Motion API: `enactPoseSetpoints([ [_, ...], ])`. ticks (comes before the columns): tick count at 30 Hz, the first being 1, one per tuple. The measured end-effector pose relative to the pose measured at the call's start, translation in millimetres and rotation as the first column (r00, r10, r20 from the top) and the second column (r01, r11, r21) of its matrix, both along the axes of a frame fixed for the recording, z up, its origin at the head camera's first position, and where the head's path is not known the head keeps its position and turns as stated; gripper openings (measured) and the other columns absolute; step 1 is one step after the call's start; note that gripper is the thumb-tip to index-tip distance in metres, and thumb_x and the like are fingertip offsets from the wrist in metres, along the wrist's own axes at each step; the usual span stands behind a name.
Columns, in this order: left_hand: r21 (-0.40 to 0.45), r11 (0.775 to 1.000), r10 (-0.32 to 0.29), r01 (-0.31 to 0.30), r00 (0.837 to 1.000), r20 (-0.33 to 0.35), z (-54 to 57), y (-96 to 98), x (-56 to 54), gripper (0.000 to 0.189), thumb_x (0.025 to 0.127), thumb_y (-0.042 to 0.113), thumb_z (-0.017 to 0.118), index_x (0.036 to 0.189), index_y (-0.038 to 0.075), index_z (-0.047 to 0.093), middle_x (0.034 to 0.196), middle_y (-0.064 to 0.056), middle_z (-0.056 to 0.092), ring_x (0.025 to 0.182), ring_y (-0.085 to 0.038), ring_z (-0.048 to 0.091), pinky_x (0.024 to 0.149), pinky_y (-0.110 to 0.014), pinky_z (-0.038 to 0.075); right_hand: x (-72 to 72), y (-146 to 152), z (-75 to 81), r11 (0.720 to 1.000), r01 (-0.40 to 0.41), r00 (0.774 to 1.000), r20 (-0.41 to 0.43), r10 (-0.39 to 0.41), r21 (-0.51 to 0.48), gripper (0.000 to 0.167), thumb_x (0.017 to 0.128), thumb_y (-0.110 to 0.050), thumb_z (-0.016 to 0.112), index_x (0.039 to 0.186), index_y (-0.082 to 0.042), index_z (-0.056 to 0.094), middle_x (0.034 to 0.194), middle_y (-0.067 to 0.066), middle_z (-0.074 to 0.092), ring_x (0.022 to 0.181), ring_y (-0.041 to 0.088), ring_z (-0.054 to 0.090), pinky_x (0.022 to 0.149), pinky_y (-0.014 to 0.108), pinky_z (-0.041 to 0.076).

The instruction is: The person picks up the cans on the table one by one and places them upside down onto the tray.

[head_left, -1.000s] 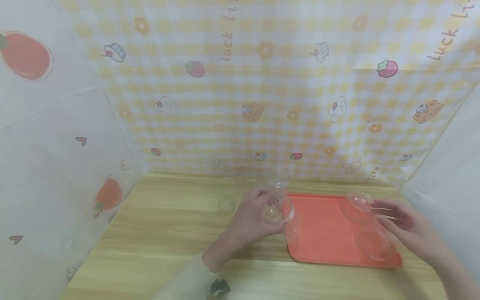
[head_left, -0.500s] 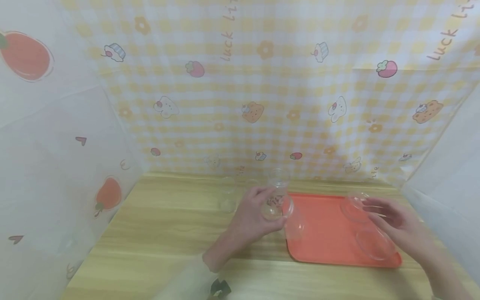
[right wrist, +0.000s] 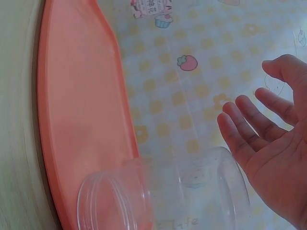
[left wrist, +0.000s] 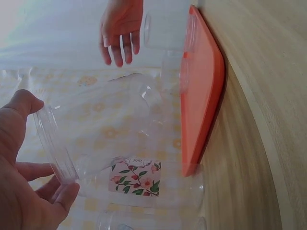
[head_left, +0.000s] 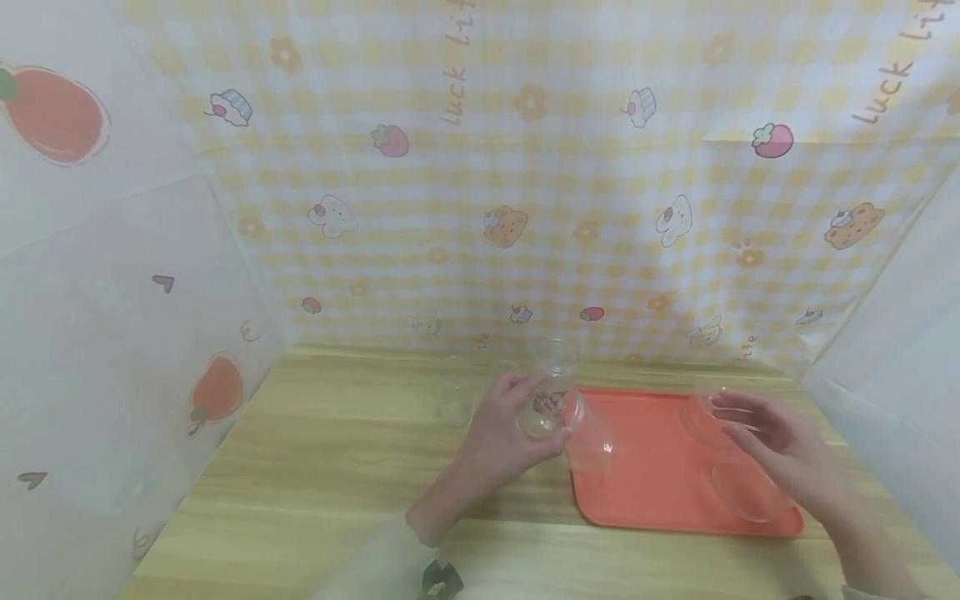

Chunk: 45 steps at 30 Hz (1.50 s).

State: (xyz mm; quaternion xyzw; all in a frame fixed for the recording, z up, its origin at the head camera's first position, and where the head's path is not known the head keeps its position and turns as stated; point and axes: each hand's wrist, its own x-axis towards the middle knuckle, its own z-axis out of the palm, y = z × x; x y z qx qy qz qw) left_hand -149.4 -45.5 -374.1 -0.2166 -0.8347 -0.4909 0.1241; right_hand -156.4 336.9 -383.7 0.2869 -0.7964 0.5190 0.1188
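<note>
My left hand (head_left: 498,429) pinches a clear plastic jar (left wrist: 103,122) by its ridged rim, thumb on one side and fingers on the other. The jar leans, its rounded base pointing down and right over the left edge of the orange tray (head_left: 652,487). Just behind it stands another clear jar with a floral label (left wrist: 136,177), partly covered by the hand in the head view. My right hand (head_left: 780,446) hovers over the tray's right side, palm inward, fingers apart and holding nothing. Below it a clear jar (right wrist: 115,203) stands with its ridged end on the tray.
A second clear jar (head_left: 701,417) stands farther back on the tray, partly behind the right hand. More clear jars (head_left: 455,400) stand at the back of the wooden table (head_left: 337,467). Patterned cloth (head_left: 487,167) hangs behind, with pale sheets at both sides.
The jar in my left hand has tilted further, its base swinging right over the tray. My right hand has drifted left and slightly up, away from the tray's right edge.
</note>
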Motion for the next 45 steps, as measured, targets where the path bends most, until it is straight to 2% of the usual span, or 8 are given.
enactPoseSetpoints([
  [5,0.049,0.999,0.001,-0.001,1.000,0.016,-1.3,0.2,0.3,0.068,0.080,0.026,0.088,0.140,0.011,0.060,0.127,-0.004,0.056,0.109,-0.020,0.058,0.088,-0.028,0.054,0.8,-4.2,0.9,0.999,0.032,0.999,0.002,-0.032,0.026,0.043,0.092,0.023,0.056,0.133,0.015,0.051,0.129,0.006,0.065,0.116,0.013,0.063,0.090,0.021,0.053],
  [9,0.104,0.995,-0.010,0.006,0.999,0.042,-2.1,0.3,0.1,0.068,0.080,0.024,0.087,0.140,0.009,0.060,0.126,-0.008,0.056,0.111,-0.026,0.059,0.093,-0.032,0.054,0.1,-6.6,-0.5,0.998,0.036,0.999,0.003,-0.037,0.048,0.043,0.093,0.021,0.056,0.135,0.013,0.051,0.131,0.004,0.065,0.115,0.014,0.063,0.089,0.022,0.054],
  [16,0.200,0.980,-0.023,0.008,0.997,0.071,-5.8,0.7,-0.6,0.068,0.082,0.027,0.085,0.142,0.007,0.058,0.127,-0.014,0.057,0.116,-0.033,0.058,0.097,-0.040,0.052,-2.9,-12.2,-4.3,1.000,-0.002,0.999,0.035,0.002,-0.006,0.043,0.094,0.020,0.056,0.136,0.016,0.048,0.133,0.010,0.063,0.118,0.018,0.062,0.091,0.026,0.054],
  [24,0.245,0.969,-0.010,-0.011,0.996,0.084,-8.6,4.0,-0.9,0.068,0.082,0.030,0.085,0.141,0.006,0.058,0.128,-0.012,0.057,0.119,-0.032,0.057,0.098,-0.047,0.052,-3.6,-20.1,-8.0,0.999,0.041,0.995,0.095,-0.038,-0.030,0.041,0.097,0.015,0.056,0.137,0.012,0.050,0.131,0.009,0.064,0.118,0.018,0.062,0.091,0.030,0.055],
  [30,0.290,0.957,-0.026,0.002,0.997,0.078,-10.3,6.1,-1.6,0.065,0.083,0.025,0.084,0.140,0.006,0.059,0.128,-0.011,0.057,0.118,-0.029,0.057,0.096,-0.045,0.053,-5.6,-24.9,-9.0,0.996,0.036,0.989,0.149,-0.024,-0.079,0.040,0.099,0.012,0.056,0.138,0.012,0.048,0.132,0.009,0.063,0.119,0.015,0.062,0.093,0.031,0.054],
  [36,0.332,0.943,-0.048,0.014,0.995,0.092,-14.0,8.2,-3.3,0.064,0.084,0.025,0.082,0.140,0.007,0.059,0.131,-0.010,0.056,0.119,-0.029,0.057,0.097,-0.049,0.053,-4.9,-30.9,-9.8,0.987,0.037,0.984,0.180,-0.009,-0.155,0.038,0.100,0.010,0.055,0.137,0.013,0.047,0.130,0.008,0.065,0.119,0.018,0.062,0.093,0.030,0.053],
  [41,0.332,0.943,-0.030,-0.001,0.996,0.087,-17.2,10.0,-4.9,0.064,0.084,0.029,0.081,0.140,0.007,0.059,0.132,-0.008,0.057,0.118,-0.029,0.058,0.096,-0.046,0.053,-4.4,-37.1,-10.6,0.977,0.052,0.981,0.192,-0.011,-0.208,0.038,0.100,0.009,0.056,0.136,0.015,0.047,0.127,0.011,0.066,0.116,0.019,0.064,0.093,0.033,0.054],
  [45,0.336,0.942,-0.020,-0.015,0.995,0.101,-19.2,12.6,-5.4,0.065,0.084,0.033,0.081,0.141,0.009,0.059,0.133,-0.004,0.057,0.118,-0.028,0.058,0.096,-0.041,0.053,-4.4,-41.0,-11.8,0.980,0.101,0.977,0.202,-0.065,-0.174,0.037,0.100,0.005,0.059,0.136,0.011,0.050,0.127,0.011,0.066,0.116,0.017,0.063,0.093,0.032,0.054],
])
